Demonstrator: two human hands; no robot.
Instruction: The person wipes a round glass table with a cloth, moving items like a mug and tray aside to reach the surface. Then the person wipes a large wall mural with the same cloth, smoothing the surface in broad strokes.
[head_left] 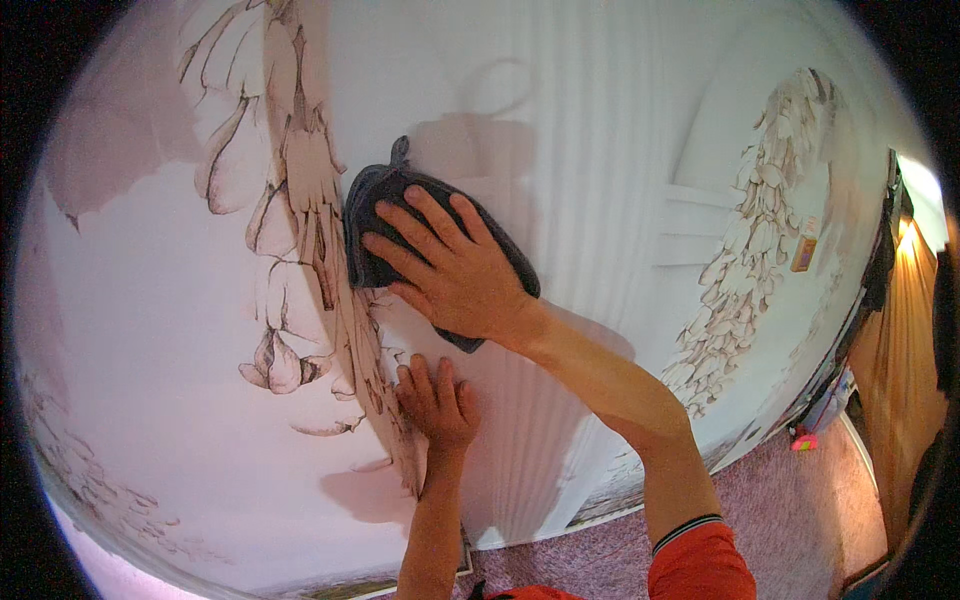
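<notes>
A dark grey cloth (374,262) lies folded against a pale wall panel (160,300) printed with brown-and-white petals and columns. My right hand (455,268) presses flat on the cloth, its fingers stretched out and slightly apart. One bunched corner of the cloth sticks up past its upper edge, and another hangs below the palm. Lower down, my left hand (438,402) rests against the panel beside the brown printed strip (325,240). Its fingers are spread, with nothing in them.
A small orange-and-white rectangular piece (803,252) sits on the panel at right. Beyond the panel's right edge hangs an orange-brown curtain (895,370), with a small pink object (803,441) near its foot. Purplish speckled flooring (770,510) runs along the bottom.
</notes>
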